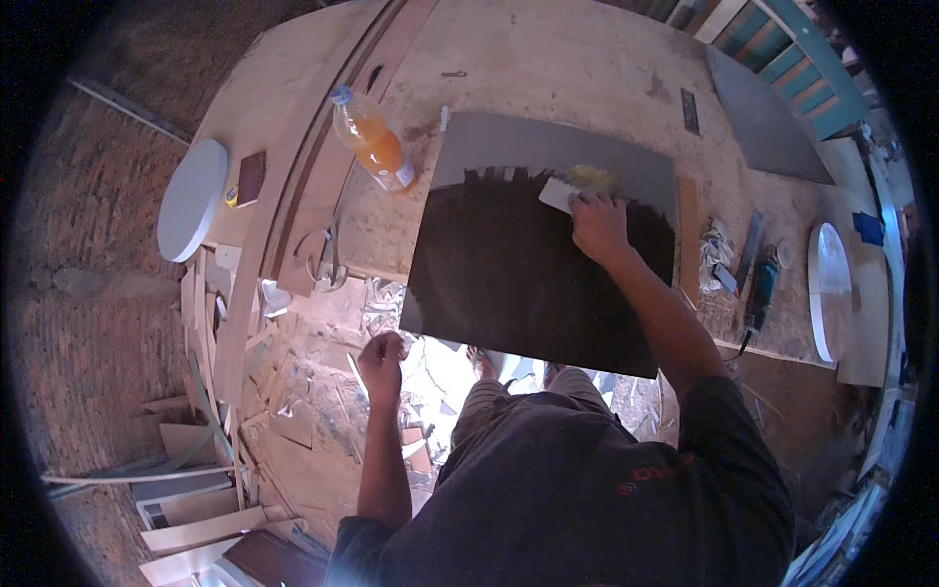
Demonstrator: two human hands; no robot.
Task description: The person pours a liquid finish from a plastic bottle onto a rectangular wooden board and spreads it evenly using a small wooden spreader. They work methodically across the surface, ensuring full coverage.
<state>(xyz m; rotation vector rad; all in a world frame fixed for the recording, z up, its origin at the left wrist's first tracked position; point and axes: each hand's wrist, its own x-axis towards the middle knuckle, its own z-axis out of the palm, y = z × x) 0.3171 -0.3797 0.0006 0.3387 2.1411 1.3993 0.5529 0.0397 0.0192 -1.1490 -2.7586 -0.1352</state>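
The dark panel (533,279) lies mid-frame, its near edge overhanging the workbench (587,68). The right hand (599,225) presses a pale spreader (559,194) near its upper edge. The left hand (381,360) hangs fisted, empty, lower left.

Warm light is falling on the far part of the bench (548,59), making it look bright, while the near part and the floor are looking dim and brownish. The picture is bending into a round shape with black corners, and straight edges are curving near the rim. Everything is looking a little soft and grainy, and a pale glare is glowing along the bottom edge.
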